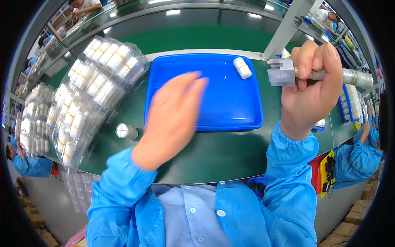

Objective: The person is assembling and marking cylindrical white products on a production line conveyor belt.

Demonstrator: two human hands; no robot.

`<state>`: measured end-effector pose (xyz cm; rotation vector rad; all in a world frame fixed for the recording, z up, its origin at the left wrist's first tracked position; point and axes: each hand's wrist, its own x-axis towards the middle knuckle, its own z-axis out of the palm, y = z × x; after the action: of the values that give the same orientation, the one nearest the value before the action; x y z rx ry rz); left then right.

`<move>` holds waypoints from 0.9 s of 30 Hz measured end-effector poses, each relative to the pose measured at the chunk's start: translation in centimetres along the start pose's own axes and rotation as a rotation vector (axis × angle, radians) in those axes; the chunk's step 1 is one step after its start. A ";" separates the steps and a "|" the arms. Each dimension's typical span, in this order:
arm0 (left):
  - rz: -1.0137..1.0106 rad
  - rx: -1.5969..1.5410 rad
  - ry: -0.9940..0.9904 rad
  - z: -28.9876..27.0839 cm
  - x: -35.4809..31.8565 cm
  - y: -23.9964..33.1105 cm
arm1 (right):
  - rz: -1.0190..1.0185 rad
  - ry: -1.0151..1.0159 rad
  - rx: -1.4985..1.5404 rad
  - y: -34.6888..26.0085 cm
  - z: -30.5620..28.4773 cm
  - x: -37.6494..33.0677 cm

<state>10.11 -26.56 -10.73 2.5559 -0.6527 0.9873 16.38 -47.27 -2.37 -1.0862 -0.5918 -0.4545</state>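
My left hand, somewhat blurred, is over the left part of a blue tray. Its fingers stretch out and I see nothing in them. On the right, my raised right hand is closed around the shaft of a tool with a silver, slotted metal head. Whitish, translucent wrapping covers the tool's other end. In the tray's far right corner lies a white cylinder with a yellow band. Another white cylinder with a cross-marked end stands on the green table, left of my left hand.
Clear plastic blister trays with rows of white cylinders are stacked at the left on the green table. A grey metal post rises at the far right. Blue trays of white parts stand at the right. Other people sit around.
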 end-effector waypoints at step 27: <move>-0.495 -0.672 -0.382 -0.7 -9.9 1.0 | 0.427 -0.472 0.084 5.2 4.4 -6.1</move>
<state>2.68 -24.16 -16.95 2.1236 -0.3251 0.0792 13.93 -40.83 -8.42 -1.2075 -0.7580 0.2046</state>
